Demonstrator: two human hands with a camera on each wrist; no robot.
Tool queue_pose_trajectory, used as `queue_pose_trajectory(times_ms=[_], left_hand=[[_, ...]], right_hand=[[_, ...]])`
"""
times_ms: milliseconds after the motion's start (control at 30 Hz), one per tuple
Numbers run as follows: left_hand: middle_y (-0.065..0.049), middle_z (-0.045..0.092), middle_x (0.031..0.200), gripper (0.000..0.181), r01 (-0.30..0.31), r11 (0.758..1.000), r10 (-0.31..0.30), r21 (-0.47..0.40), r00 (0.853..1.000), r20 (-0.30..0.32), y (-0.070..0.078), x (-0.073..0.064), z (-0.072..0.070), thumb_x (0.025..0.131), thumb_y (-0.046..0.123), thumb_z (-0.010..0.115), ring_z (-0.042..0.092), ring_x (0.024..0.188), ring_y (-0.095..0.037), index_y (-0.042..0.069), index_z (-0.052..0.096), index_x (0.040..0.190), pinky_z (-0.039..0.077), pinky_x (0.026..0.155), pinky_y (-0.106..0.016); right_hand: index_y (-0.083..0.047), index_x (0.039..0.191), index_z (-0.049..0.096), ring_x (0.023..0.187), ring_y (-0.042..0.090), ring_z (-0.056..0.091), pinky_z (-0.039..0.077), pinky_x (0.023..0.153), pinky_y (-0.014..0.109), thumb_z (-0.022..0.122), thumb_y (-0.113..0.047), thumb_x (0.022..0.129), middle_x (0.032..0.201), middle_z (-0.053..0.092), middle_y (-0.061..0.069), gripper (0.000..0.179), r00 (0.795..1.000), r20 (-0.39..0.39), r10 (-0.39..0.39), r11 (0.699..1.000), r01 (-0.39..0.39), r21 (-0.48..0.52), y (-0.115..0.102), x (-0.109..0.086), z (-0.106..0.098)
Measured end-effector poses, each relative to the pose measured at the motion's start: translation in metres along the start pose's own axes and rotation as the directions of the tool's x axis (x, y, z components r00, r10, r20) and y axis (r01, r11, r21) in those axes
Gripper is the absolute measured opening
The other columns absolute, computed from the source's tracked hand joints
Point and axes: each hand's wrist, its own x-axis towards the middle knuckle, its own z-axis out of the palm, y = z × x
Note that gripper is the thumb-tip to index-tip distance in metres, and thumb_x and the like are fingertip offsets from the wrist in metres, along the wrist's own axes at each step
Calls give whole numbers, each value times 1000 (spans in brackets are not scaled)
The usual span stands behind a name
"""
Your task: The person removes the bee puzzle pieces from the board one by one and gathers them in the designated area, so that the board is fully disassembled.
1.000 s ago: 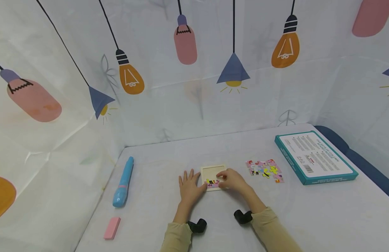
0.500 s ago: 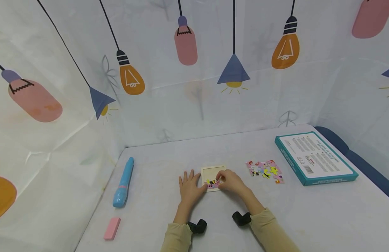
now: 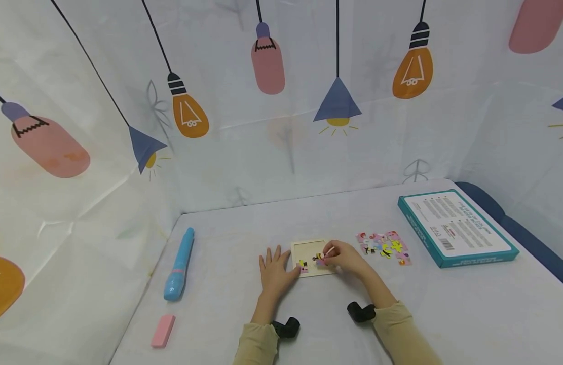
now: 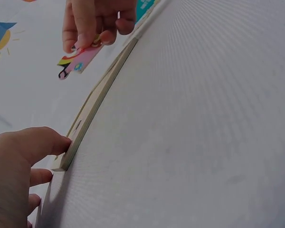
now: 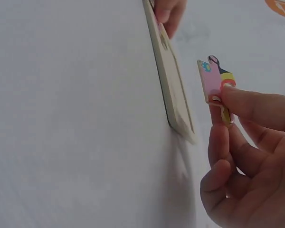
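My left hand (image 3: 275, 274) lies with fingers spread on the table, its thumb pressing the near left corner of a small wooden puzzle tray (image 3: 304, 249). A jigsaw piece (image 3: 303, 264) lies in that corner by the thumb. My right hand (image 3: 347, 259) pinches another jigsaw piece (image 5: 210, 81), pink with yellow, black and red print, between thumb and fingers. In the left wrist view this pinched piece (image 4: 80, 61) is held up off the tray, tilted. Most of the tray floor shows bare wood in the head view.
Right of the tray lies a group of joined jigsaw pieces (image 3: 382, 245). A teal-edged box (image 3: 459, 228) stands at the far right. On the left are a blue pen-shaped device (image 3: 178, 266) and a pink block (image 3: 163, 331). A white printed curtain (image 3: 281, 147) hangs behind the table.
My right hand has lifted the jigsaw piece out of the tray's near row and moved slightly right with it. My left hand stays in place.
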Motion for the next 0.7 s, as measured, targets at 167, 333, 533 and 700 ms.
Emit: queue_pose_trajectory(times_ms=[167, 333, 533, 700], left_hand=[[-16, 45, 139, 59, -3, 1000, 3, -16, 1000, -12, 0, 0, -1, 74, 47, 60, 27, 133, -42, 12, 61, 122, 10, 107, -60], [-16, 44, 139, 60, -6, 1000, 6, -14, 1000, -11, 0, 0, -1, 75, 48, 59, 26, 134, -42, 13, 60, 123, 10, 107, -59], [-16, 46, 138, 60, -12, 1000, 12, -10, 1000, -17, -1, -1, -2, 74, 48, 59, 28, 133, -43, 13, 61, 122, 11, 106, -60], [-16, 46, 138, 59, -14, 1000, 14, -15, 1000, -20, 0, -1, -1, 75, 48, 59, 28, 133, -42, 13, 61, 122, 11, 107, -60]], right_hand=[[-2, 95, 56, 69, 17, 50, 42, 58, 27, 66, -6, 81, 82, 58, 7, 17, 989, 20, 143, 990, -143, -1, 5, -9, -27], [2, 96, 56, 69, 18, 50, 42, 59, 27, 62, -4, 80, 81, 57, 7, 18, 982, 20, 188, 982, -188, -19, 16, -22, -54], [6, 92, 58, 66, 16, 49, 40, 58, 26, 60, -1, 78, 75, 56, 6, 16, 980, -61, 190, 974, -196, -112, 29, -36, -81], [6, 92, 61, 72, 20, 50, 42, 61, 28, 62, -4, 78, 80, 57, 10, 17, 957, -135, 255, 939, -279, -201, 33, -45, -97]])
